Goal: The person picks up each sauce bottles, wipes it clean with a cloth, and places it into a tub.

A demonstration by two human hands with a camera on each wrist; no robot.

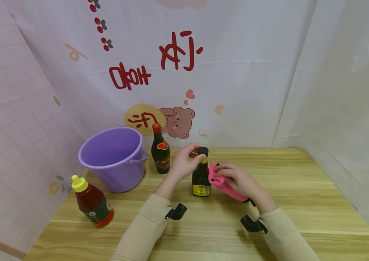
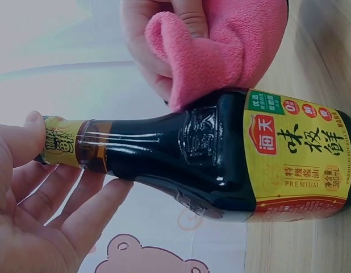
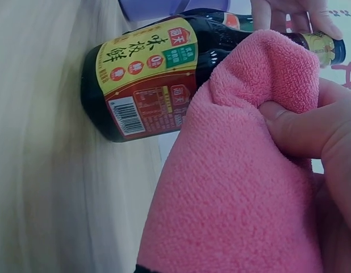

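A dark soy sauce bottle (image 1: 201, 177) with a black cap and a yellow label stands upright on the table. Its neck is held between the thumb and fingers of my left hand (image 1: 185, 161), just under the cap. My right hand (image 1: 238, 180) grips a bunched pink cloth (image 1: 227, 189), the thumb pressing into its folds in the right wrist view. In the left wrist view the cloth (image 2: 221, 54) lies against the shoulder of the bottle (image 2: 221, 153), on the side away from my left palm. The cloth hides some of the right fingers.
A purple bucket (image 1: 119, 177) with a handle stands at the back left. Between it and my left hand is a dark bottle with a red cap (image 1: 161, 154). A red sauce bottle with a yellow nozzle (image 1: 94, 204) stands at the front left. A printed curtain (image 1: 243, 90) hangs behind the table.
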